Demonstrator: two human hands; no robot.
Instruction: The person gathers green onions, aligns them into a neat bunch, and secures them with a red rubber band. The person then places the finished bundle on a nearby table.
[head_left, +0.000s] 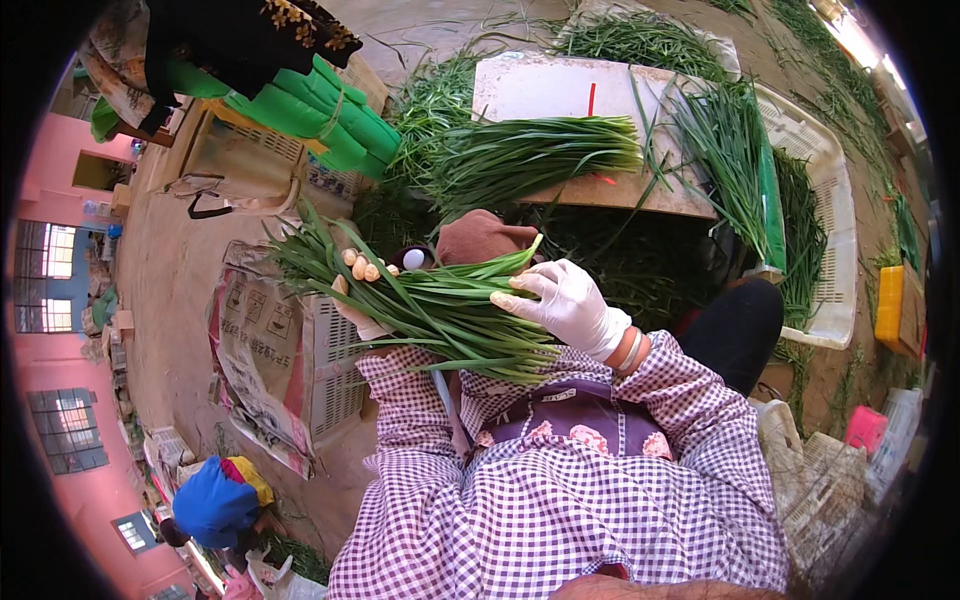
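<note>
A loose bunch of long green garlic chives (450, 307) lies across my lap, with its pale ends to the right. My left hand (364, 268), in a pale glove, wraps around the leafy side from beneath, fingertips curled over the top. In a white glove, my right hand (574, 304) pinches stalks at the pale ends between thumb and fingers. One stalk tip sticks up above the rest. Just beyond, a larger bunch of chives (536, 154) rests on a stained white board (536, 82), near a red strip (592, 99).
More chives (724, 161) lean by a green panel (771, 202) at a white plastic crate (832, 247). Loose chives (645, 45) are heaped behind the board. A crate (337, 367) with a printed sack (259, 337) stands left. Green wrapped bundles (352, 124) and a person in blue (217, 502) are farther left.
</note>
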